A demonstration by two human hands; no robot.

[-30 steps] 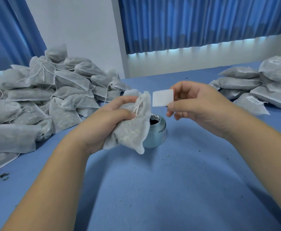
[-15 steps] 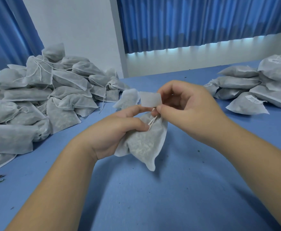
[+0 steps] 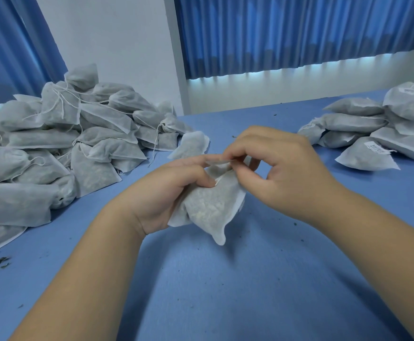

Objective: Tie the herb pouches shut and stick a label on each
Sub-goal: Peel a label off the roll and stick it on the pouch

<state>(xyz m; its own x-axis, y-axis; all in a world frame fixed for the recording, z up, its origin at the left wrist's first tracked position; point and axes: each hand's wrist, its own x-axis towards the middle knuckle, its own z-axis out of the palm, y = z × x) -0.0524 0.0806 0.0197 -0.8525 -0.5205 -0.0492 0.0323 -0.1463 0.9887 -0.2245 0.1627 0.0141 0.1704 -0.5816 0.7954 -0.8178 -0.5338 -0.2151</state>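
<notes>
A grey-white herb pouch [image 3: 210, 207] hangs above the blue table, gripped around its neck by my left hand [image 3: 174, 185]. My right hand [image 3: 277, 168] is at the pouch's top, its thumb and fingers pinching a small white label [image 3: 219, 161] that lies almost edge-on to the camera, right over the pouch's neck. A bit of the pouch's drawstring shows between the two thumbs. Whether the label touches the fabric is hidden by my fingers.
A large heap of pouches with loose strings [image 3: 60, 143] fills the left of the blue table [image 3: 225, 291]. A smaller stack of labelled pouches [image 3: 378, 129] lies at the right. One pouch [image 3: 191, 146] lies just behind my hands. Herb crumbs dot the near left edge.
My right hand has brought the label from beside the pouch down onto its neck, turning it flat. The pouch has been lowered, and the blue-grey roll behind it is now hidden.
</notes>
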